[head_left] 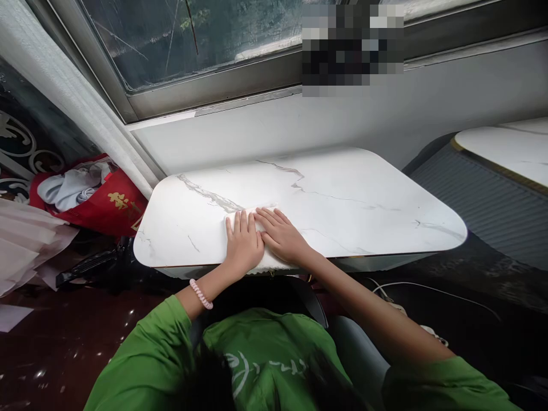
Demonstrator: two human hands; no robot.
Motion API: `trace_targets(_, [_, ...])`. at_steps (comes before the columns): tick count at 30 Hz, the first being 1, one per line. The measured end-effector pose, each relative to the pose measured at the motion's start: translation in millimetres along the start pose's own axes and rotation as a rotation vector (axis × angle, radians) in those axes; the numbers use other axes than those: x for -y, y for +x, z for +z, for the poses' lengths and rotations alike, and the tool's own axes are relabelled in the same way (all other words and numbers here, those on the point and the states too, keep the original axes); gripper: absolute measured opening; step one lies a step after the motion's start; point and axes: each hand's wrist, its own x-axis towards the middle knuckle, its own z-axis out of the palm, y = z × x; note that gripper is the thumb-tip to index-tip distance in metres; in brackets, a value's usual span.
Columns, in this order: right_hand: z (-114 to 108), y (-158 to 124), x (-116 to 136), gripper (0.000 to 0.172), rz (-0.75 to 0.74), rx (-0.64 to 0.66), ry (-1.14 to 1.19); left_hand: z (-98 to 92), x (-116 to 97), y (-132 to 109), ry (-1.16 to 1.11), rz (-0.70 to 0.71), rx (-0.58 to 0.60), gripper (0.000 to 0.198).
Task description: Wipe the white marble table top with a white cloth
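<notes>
A white cloth or paper (270, 261) lies on a white marble-patterned tabletop (342, 200), near its front edge. My left hand (244, 242) rests palm down on this white piece, its fingers stretched away from me. Beside it, my right hand (282, 237) lies flat too, fingers pointing forward and left, its edge touching the left thumb. Much of the white piece is hidden under both hands. On my left wrist is a pink coiled band (201, 294).
A grey-framed window (218, 88) and low white wall stand behind the table. Left, a red bag (115, 200) holds pale fabric, near a white curtain (81, 85). Another white tabletop (509, 145) is at the right. A pale cable (432, 288) runs below.
</notes>
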Motion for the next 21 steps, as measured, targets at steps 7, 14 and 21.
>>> trace_targets(7, [-2.5,-0.2,0.2,0.054,0.017,-0.004,0.057,-4.0,-1.5,0.8,0.009,0.000,0.045,0.054])
trace_targets(14, [-3.2,-1.6,-4.3,0.053,0.007,0.005,0.079,-1.6,-2.2,0.7,-0.015,0.011,0.039,0.055])
trace_targets(21, [-1.0,-2.8,-6.4,0.053,-0.014,-0.019,0.100,-2.8,-0.9,-1.4,-0.007,0.036,0.011,0.055])
